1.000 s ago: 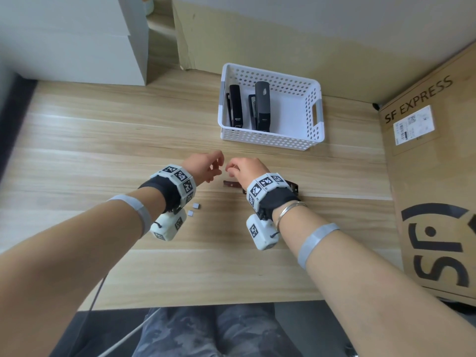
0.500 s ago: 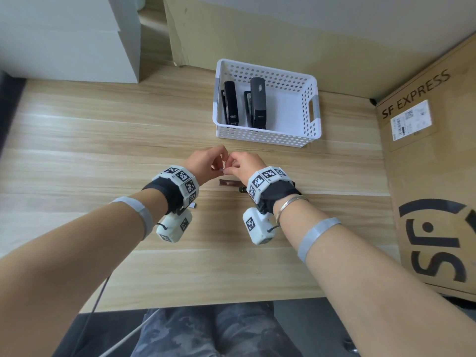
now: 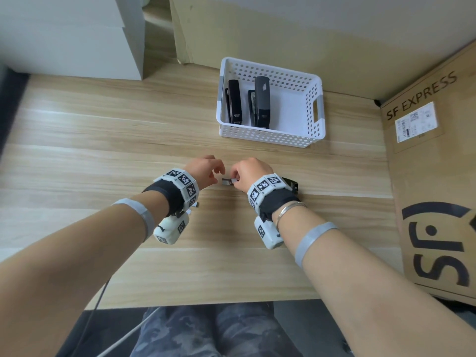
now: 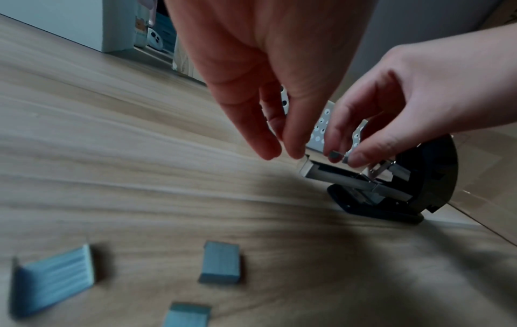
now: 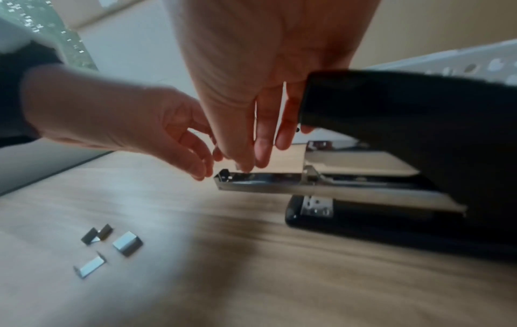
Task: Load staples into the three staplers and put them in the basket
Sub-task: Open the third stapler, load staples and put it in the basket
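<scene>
The third black stapler [image 5: 405, 137] lies on the table with its top swung up and its metal magazine [image 5: 265, 183] pointing left. My right hand [image 3: 238, 176] pinches a small staple strip [image 4: 334, 154] just above the magazine [image 4: 330, 174]. My left hand [image 3: 219, 173] hovers at the magazine's front tip, its fingers [image 4: 292, 146] relaxed and holding nothing. Two black staplers [image 3: 235, 101] [image 3: 262, 101] lie side by side in the left half of the white perforated basket [image 3: 319, 106]. Most of the stapler is hidden under my right wrist in the head view.
Several loose staple pieces [image 5: 127, 243] [image 4: 221, 262] lie on the wooden table below my left wrist. An SF Express cardboard box [image 3: 432, 176] stands along the right side. White cabinets [image 3: 72, 37] are at the back left. The basket's right half holds nothing.
My hands came together over the magazine and then parted a little. The staple strip now sits in my right hand's pinch, and the left fingers have let go.
</scene>
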The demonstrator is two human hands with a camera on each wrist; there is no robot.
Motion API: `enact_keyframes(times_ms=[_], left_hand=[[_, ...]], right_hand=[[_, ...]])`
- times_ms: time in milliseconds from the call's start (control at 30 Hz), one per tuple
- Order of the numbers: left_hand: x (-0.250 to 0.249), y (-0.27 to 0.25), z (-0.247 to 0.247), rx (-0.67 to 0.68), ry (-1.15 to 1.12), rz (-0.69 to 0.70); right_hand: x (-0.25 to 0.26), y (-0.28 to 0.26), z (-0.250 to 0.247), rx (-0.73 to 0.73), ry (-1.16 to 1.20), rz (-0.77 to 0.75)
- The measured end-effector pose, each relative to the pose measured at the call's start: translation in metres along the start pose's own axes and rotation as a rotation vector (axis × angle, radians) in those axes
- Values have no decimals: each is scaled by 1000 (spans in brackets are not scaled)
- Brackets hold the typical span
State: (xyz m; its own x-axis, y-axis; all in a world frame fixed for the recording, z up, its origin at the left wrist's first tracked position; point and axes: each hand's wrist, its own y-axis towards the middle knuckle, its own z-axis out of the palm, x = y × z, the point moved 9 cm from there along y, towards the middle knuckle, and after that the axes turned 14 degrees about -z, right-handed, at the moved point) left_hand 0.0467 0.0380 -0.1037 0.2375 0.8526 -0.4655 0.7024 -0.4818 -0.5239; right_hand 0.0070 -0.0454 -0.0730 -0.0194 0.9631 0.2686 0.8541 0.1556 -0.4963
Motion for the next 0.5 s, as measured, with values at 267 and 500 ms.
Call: enact_keyframes(times_ms=[267, 500], left_hand=[[2, -4, 14, 106, 66, -2], [20, -8, 13, 168, 222, -67]], right_hand=[[0, 3, 3, -31, -59, 11], [-9, 11, 8, 13, 11, 105]])
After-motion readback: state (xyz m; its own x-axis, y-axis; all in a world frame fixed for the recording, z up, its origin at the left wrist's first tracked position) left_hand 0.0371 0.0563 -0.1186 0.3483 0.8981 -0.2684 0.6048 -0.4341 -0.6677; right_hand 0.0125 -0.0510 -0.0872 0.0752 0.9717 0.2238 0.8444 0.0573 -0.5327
